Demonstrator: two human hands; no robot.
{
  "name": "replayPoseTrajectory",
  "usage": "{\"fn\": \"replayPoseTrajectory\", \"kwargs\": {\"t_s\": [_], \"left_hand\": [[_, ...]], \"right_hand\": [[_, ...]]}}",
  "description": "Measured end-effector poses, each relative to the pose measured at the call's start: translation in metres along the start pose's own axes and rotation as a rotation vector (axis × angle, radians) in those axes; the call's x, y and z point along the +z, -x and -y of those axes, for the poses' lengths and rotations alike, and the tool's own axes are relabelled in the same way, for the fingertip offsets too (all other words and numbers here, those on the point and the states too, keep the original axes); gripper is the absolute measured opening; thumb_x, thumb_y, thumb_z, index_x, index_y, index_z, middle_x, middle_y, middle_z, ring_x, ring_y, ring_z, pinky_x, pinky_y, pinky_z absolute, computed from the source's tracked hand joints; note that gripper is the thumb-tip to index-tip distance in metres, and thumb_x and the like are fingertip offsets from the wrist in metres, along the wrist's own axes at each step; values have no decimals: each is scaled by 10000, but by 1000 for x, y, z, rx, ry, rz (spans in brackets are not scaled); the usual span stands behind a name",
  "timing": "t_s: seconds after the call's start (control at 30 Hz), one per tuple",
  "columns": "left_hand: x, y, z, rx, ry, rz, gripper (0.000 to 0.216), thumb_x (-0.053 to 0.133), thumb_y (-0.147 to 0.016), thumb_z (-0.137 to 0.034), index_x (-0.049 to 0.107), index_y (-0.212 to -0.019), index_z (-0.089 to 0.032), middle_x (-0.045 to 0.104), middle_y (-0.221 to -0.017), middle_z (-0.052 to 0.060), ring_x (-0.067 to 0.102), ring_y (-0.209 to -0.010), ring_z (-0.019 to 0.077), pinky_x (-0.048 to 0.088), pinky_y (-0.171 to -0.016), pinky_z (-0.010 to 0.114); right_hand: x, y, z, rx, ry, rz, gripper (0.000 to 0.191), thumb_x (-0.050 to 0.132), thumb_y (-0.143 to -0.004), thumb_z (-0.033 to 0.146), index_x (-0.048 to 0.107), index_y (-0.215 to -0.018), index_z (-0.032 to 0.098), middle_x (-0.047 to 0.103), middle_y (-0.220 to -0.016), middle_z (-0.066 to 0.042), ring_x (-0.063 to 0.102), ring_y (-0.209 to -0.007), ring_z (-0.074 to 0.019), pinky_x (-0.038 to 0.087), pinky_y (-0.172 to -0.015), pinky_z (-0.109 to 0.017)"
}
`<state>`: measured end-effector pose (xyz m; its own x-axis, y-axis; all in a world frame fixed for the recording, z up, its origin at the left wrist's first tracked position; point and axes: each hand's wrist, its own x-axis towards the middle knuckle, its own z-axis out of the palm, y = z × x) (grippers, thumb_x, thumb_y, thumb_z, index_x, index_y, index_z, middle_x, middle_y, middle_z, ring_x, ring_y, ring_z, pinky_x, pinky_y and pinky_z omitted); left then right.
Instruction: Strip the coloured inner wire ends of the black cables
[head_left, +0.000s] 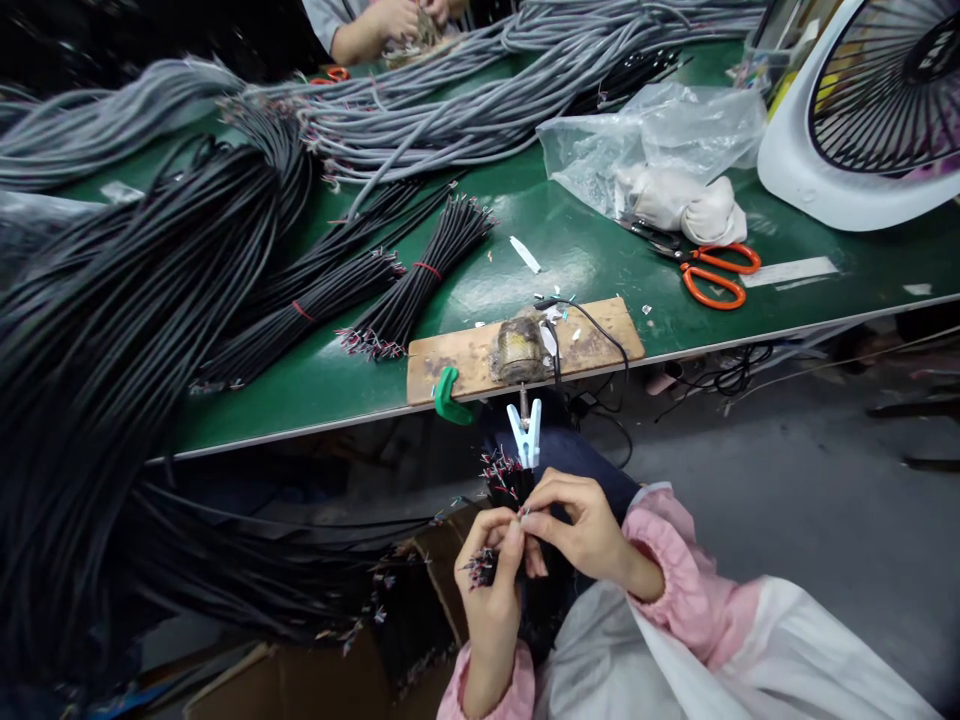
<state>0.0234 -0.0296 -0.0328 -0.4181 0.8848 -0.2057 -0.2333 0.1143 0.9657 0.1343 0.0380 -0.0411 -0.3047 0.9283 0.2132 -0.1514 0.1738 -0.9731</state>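
My left hand (491,575) is closed around a bundle of black cables (510,485) with stripped coloured wire ends, held upright below the table edge. My right hand (581,525) pinches the thin wire ends of one cable at the top of that bundle, fingertips meeting the left thumb. Just above the hands, a white clip (526,432) hangs from a small motor (519,350) fixed on a wooden board (600,345), which a green clamp (448,395) holds to the table edge.
The green table (577,255) carries big heaps of black cables (150,300) and grey cables (465,105), tied bundles (420,285), orange scissors (712,272), a plastic bag (660,140) and a white fan (870,110). Another person's hands (397,20) work at the far side. A cardboard box (322,680) stands below.
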Motion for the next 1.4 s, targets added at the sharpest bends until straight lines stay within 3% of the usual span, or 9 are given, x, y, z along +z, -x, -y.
{"fn": "replayPoseTrajectory", "kwargs": {"t_s": [0.13, 0.2, 0.4, 0.5, 0.7, 0.9, 0.97, 1.1, 1.4], "left_hand": [[-5, -3, -6, -29, -87, 81, 214, 720, -876, -323, 687, -727, -173, 592, -528, -31, 540, -450, 110, 438, -474, 208], [-9, -5, -8, -31, -137, 122, 211, 729, -872, -322, 718, -725, -171, 612, -529, -23, 548, -440, 112, 434, -462, 210], [-19, -7, 2, -11, -4, 246, 72, 768, -848, -239, 765, -782, -210, 661, -588, -28, 608, -468, 107, 458, -490, 195], [-22, -7, 7, 19, 41, 290, 85, 760, -851, -190, 760, -769, -211, 666, -640, -26, 636, -508, 110, 483, -521, 202], [-20, -5, 10, 161, -47, 301, 133, 738, -852, -109, 746, -794, -228, 715, -699, -30, 676, -592, 131, 540, -646, 253], [-11, -1, 10, 521, -230, 385, 197, 695, -855, -40, 748, -938, -211, 767, -772, 5, 716, -649, 172, 568, -644, 278], [-10, 0, 9, 572, -265, 345, 212, 687, -852, -25, 739, -944, -208, 750, -742, -9, 696, -608, 155, 560, -622, 261], [-9, 1, 7, 498, -334, 203, 176, 692, -850, -38, 716, -842, -213, 660, -649, -56, 598, -513, 103, 497, -557, 218], [-4, 3, 3, 384, -365, 151, 151, 714, -850, -81, 729, -834, -230, 591, -601, -81, 536, -502, 90, 428, -528, 207]], "right_hand": [[-6, -3, 6, -170, 192, -6, 269, 606, -974, 294, 671, -738, 184, 654, -686, -53, 576, -681, -188, 486, -672, -348], [-9, -5, 5, -164, 152, 45, 298, 583, -989, 336, 653, -745, 181, 635, -707, -55, 564, -708, -191, 478, -685, -348], [-12, -4, -10, 274, -535, 327, 410, 720, -861, 535, 594, -768, 157, 548, -716, 11, 542, -584, -108, 460, -556, -236], [-13, -3, -10, 411, -625, 406, 395, 736, -854, 514, 586, -801, 152, 559, -694, 25, 563, -573, -102, 475, -559, -223], [-14, -7, -11, 443, -530, 232, 389, 745, -843, 513, 659, -826, 134, 682, -780, -32, 651, -725, -138, 544, -748, -278], [-6, -5, -21, 472, -540, 327, 410, 694, -878, 533, 723, -888, 124, 743, -867, -76, 708, -811, -173, 557, -797, -298], [-4, -3, -23, 465, -520, 347, 396, 679, -895, 520, 734, -915, 128, 753, -897, -79, 711, -823, -169, 550, -789, -284], [-4, 1, -24, 424, -498, 308, 368, 682, -903, 493, 734, -965, 134, 753, -938, -82, 711, -868, -169, 540, -825, -284], [-27, 6, -6, 124, -120, 79, 277, 633, -953, 382, 721, -839, 145, 692, -755, -56, 625, -701, -156, 489, -672, -273]]}}
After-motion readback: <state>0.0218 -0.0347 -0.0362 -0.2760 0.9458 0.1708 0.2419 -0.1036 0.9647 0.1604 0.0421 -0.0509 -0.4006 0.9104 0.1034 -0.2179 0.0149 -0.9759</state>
